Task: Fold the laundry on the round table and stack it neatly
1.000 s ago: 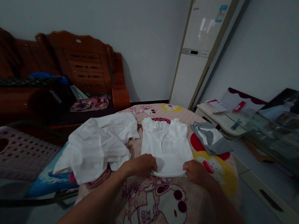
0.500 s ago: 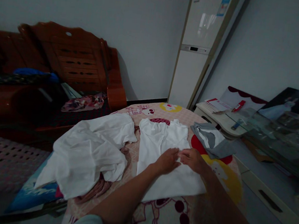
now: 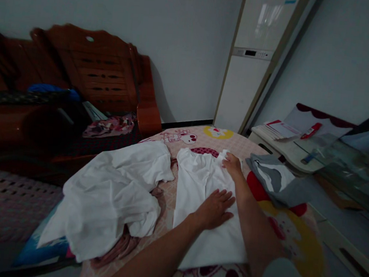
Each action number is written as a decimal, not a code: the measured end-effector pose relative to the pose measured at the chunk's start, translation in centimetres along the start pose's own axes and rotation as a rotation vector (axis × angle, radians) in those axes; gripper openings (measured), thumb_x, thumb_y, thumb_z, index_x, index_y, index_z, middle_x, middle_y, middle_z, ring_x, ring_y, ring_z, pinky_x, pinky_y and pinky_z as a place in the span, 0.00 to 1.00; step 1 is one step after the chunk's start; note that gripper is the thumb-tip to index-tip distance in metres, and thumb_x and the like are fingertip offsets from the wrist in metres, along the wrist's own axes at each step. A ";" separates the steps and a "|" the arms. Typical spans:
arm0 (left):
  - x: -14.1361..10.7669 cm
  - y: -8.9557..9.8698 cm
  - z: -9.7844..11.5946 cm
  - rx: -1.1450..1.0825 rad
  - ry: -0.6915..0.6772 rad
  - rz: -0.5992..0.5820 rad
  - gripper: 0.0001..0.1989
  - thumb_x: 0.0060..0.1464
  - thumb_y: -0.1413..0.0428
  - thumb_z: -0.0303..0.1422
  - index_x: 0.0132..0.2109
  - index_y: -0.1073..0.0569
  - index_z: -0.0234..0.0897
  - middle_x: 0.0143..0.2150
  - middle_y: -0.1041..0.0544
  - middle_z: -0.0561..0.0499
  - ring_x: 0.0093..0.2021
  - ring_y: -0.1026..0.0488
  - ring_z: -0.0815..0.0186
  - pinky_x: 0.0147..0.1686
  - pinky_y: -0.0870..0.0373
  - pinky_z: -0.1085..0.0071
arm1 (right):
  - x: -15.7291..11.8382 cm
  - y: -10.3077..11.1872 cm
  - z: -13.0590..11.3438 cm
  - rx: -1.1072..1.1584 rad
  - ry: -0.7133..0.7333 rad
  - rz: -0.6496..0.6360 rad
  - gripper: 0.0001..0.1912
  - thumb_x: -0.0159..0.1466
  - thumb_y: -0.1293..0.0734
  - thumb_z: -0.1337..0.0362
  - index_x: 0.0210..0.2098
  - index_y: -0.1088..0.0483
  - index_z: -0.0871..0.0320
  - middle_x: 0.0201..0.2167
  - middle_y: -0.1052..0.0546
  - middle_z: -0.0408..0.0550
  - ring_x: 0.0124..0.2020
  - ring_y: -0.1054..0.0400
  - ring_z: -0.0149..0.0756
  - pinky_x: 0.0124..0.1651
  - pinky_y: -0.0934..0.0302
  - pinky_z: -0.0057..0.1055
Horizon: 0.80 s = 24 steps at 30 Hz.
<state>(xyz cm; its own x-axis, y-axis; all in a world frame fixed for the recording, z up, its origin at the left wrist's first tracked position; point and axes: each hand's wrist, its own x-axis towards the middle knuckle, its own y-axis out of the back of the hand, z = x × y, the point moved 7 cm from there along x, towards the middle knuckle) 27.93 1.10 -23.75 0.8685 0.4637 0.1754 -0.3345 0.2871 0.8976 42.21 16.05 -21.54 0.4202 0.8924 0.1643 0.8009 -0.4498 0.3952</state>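
Note:
A white garment point(image 3: 193, 186), folded into a long shape, lies on the patterned tablecloth point(image 3: 166, 197) in front of me. My left hand point(image 3: 216, 209) rests flat on its middle with the fingers spread. Farther up, my right hand point(image 3: 233, 165) touches the garment's upper right corner, fingers apart. To the left lies a loose, crumpled white cloth point(image 3: 111, 192), with a brownish-pink cloth point(image 3: 121, 250) partly under it. A folded grey and white garment point(image 3: 276, 179) sits to the right.
A wooden bench point(image 3: 102, 75) holding a pink cloth point(image 3: 111, 125) stands behind at left. At the right is a white cabinet point(image 3: 299, 155) with papers and a glass shelf. A tall white appliance point(image 3: 244, 79) stands in the corner.
My hands have parted. The right one has moved up to the garment's top right corner, while the left has opened flat on the cloth. The view has shifted slightly.

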 end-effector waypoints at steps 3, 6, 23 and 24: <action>0.0 0.1 -0.1 -0.052 0.011 0.003 0.29 0.64 0.51 0.43 0.67 0.41 0.37 0.70 0.42 0.42 0.69 0.45 0.54 0.67 0.50 0.53 | -0.5 2.2 1.4 0.134 -0.064 0.188 0.19 0.51 0.35 0.61 0.39 0.24 0.63 0.23 0.23 0.45 0.22 0.29 0.35 0.29 0.32 0.30; 0.0 0.2 -0.2 -0.089 0.020 0.001 0.29 0.63 0.50 0.44 0.67 0.40 0.37 0.70 0.41 0.42 0.69 0.45 0.53 0.67 0.50 0.53 | -1.4 6.5 1.7 0.223 -0.073 0.458 0.13 0.53 0.35 0.57 0.30 0.26 0.61 0.18 0.27 0.43 0.19 0.33 0.34 0.26 0.35 0.31; 0.4 1.9 -1.0 -0.354 0.064 0.111 0.17 0.61 0.49 0.34 0.55 0.26 0.37 0.59 0.26 0.44 0.60 0.30 0.57 0.61 0.37 0.60 | -3.7 -0.4 -5.3 -0.173 0.333 -0.002 0.15 0.64 0.40 0.61 0.40 0.23 0.58 0.40 0.19 0.52 0.43 0.27 0.42 0.49 0.35 0.34; 0.4 2.5 -1.7 -0.410 0.114 0.155 0.15 0.60 0.50 0.32 0.50 0.23 0.37 0.53 0.22 0.45 0.53 0.26 0.59 0.56 0.32 0.64 | -4.0 -2.1 -4.9 -0.177 0.347 -0.103 0.15 0.64 0.40 0.61 0.40 0.23 0.57 0.41 0.19 0.51 0.44 0.27 0.42 0.50 0.35 0.34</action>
<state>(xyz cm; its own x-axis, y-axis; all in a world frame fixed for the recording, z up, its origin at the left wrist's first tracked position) 26.76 3.45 -22.14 0.7588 0.6099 0.2287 -0.5945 0.5048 0.6259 36.70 13.59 -18.62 0.1481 0.9050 0.3988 0.7331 -0.3712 0.5699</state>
